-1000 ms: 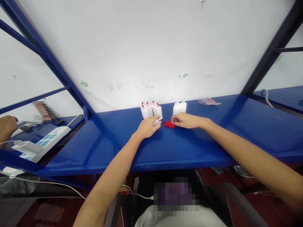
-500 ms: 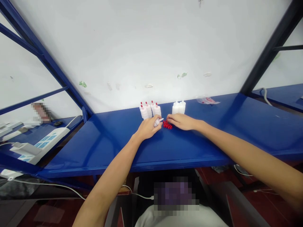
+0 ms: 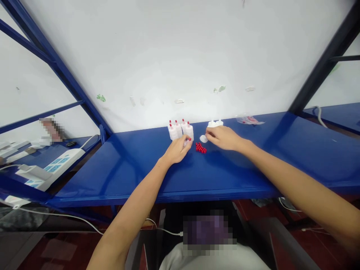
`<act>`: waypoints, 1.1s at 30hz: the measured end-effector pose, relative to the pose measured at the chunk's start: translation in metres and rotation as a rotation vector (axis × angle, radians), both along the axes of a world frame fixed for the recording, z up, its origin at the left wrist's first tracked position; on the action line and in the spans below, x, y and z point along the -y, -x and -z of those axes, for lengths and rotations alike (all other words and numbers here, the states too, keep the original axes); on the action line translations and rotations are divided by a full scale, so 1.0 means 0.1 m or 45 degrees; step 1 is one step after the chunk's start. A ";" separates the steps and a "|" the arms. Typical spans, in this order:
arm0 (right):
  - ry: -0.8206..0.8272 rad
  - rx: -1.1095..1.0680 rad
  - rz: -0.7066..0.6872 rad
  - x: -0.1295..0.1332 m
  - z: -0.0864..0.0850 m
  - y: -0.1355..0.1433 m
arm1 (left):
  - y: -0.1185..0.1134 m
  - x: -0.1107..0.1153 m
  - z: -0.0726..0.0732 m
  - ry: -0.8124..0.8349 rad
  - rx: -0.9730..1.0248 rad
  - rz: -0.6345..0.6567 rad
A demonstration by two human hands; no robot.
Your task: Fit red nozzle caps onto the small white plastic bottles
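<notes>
My left hand (image 3: pixel 176 150) is closed round a small white squeeze bottle (image 3: pixel 186 143) whose tip has a red cap (image 3: pixel 190 139). Its body is mostly hidden by my fingers. Just behind stand several white bottles (image 3: pixel 174 132) with red caps. My right hand (image 3: pixel 221 137) is closed at the end of a white bottle (image 3: pixel 203 138), which lies tilted with its rounded end toward the left. Two white bottles (image 3: pixel 215 124) with bare nozzles stand behind that hand, partly covered by it. Between my hands lies a cluster of loose red caps (image 3: pixel 201 148).
A clear plastic bag (image 3: pixel 250 120) with something red in it lies at the back right of the blue table (image 3: pixel 239 172). White wall (image 3: pixel 157 56) rises behind. At the left are a power strip (image 3: pixel 60 165) and cables, beside a blue metal frame (image 3: pixel 67 82).
A red cap now sits on the bottle in my left hand, where a bare white nozzle showed. My right hand has moved from the loose caps back to a white bottle.
</notes>
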State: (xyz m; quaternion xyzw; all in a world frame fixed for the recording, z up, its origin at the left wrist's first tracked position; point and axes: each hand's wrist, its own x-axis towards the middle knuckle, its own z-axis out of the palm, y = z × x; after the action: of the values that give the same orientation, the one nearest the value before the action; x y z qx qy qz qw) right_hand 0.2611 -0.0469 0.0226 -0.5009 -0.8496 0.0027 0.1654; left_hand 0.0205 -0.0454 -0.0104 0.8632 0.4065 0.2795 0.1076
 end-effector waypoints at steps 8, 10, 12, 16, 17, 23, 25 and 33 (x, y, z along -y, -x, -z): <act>0.188 0.235 0.164 -0.18 0.11 -0.21 | -0.04 0.00 0.04 0.064 0.174 0.094; 0.182 0.248 0.185 -0.20 0.12 -0.21 | -0.04 0.01 0.04 0.029 0.137 0.103; 0.170 0.255 0.211 -0.19 0.10 -0.21 | -0.03 0.01 0.03 -0.005 0.101 0.068; 0.110 0.164 0.191 -0.12 0.03 -0.18 | -0.02 0.01 0.03 -0.095 0.068 -0.040; 0.090 0.104 0.130 -0.09 0.01 -0.16 | -0.02 0.01 0.03 -0.119 0.062 -0.052; 0.132 -0.272 -0.380 0.13 0.00 0.12 | -0.06 0.07 0.01 -0.211 -0.067 0.020; 0.114 -0.292 -0.489 0.16 0.04 0.22 | -0.07 0.08 0.01 -0.232 -0.112 0.076; 0.148 -0.422 -0.560 0.14 0.10 0.28 | -0.11 0.08 0.01 -0.396 -0.224 0.102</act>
State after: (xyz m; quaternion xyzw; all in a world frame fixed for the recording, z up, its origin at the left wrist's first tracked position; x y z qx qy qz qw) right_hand 0.2330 -0.0604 0.0123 -0.3059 -0.8976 0.1693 0.2685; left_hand 0.0312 -0.0533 -0.0110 0.9061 0.3313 0.2579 -0.0522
